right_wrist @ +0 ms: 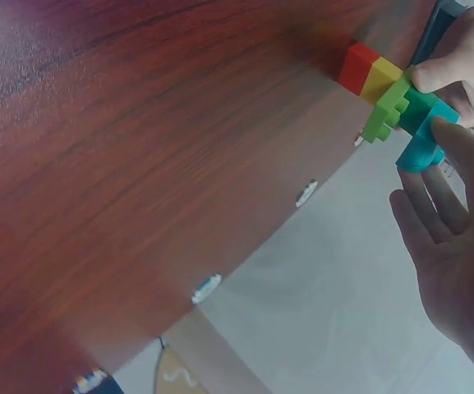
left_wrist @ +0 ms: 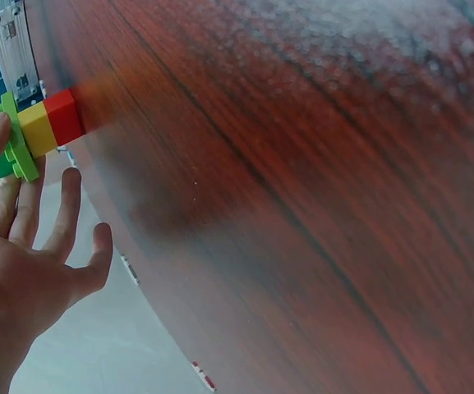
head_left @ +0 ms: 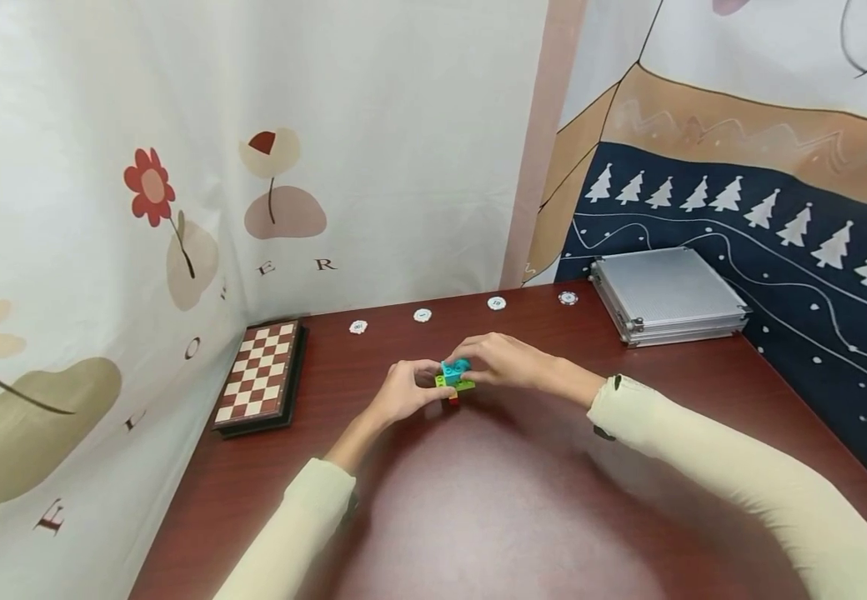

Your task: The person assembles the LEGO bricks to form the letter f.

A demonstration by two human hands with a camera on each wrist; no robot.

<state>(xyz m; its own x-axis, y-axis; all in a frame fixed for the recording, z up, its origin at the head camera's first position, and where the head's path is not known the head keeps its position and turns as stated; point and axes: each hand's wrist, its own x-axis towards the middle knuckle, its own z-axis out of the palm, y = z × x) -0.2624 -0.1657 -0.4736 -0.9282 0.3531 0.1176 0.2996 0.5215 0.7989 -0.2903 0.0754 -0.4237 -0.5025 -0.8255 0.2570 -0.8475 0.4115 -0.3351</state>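
Note:
Both hands meet around a small stack of toy building bricks at the middle of the table. In the right wrist view the stack runs from a red brick (right_wrist: 357,68) through a yellow brick (right_wrist: 380,80), a lime green brick (right_wrist: 386,113) and a darker green brick (right_wrist: 418,109) to a turquoise brick (right_wrist: 417,153). My left hand (head_left: 398,392) pinches the lime green part between thumb and fingers. My right hand (head_left: 512,362) holds the turquoise brick from the other side, its thumb on top. Red is the lowest brick, close over the tabletop.
A checkered chess box (head_left: 263,371) lies at the table's left edge. A silver metal case (head_left: 666,287) sits at the back right. Several poker chips, among them a white chip (head_left: 497,303), form a row along the back edge. Printed curtains (head_left: 403,167) hang behind the table (head_left: 508,517).

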